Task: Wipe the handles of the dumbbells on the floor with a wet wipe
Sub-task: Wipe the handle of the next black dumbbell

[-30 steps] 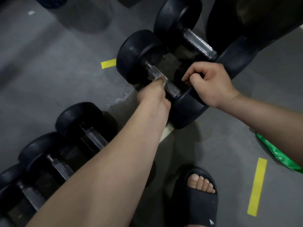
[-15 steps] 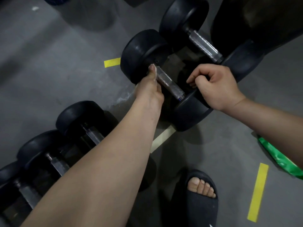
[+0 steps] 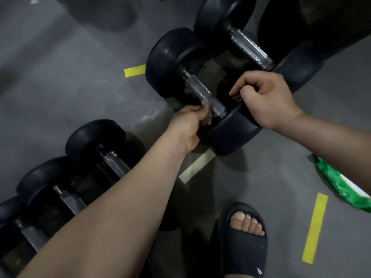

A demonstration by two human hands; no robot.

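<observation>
At frame centre the black dumbbell's (image 3: 172,63) knurled steel handle (image 3: 200,93) slants from upper left to lower right, the nearer left hand (image 3: 188,125) pinching a pale wet wipe (image 3: 207,109) at its lower end while the right hand (image 3: 267,99) curls its fingers over the adjoining weight head (image 3: 232,135).

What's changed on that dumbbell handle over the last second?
The left hand, pinching the wet wipe, slid along the handle up to the far weight head, then back down to its near end. The right hand kept its grip on the near weight head.
</observation>
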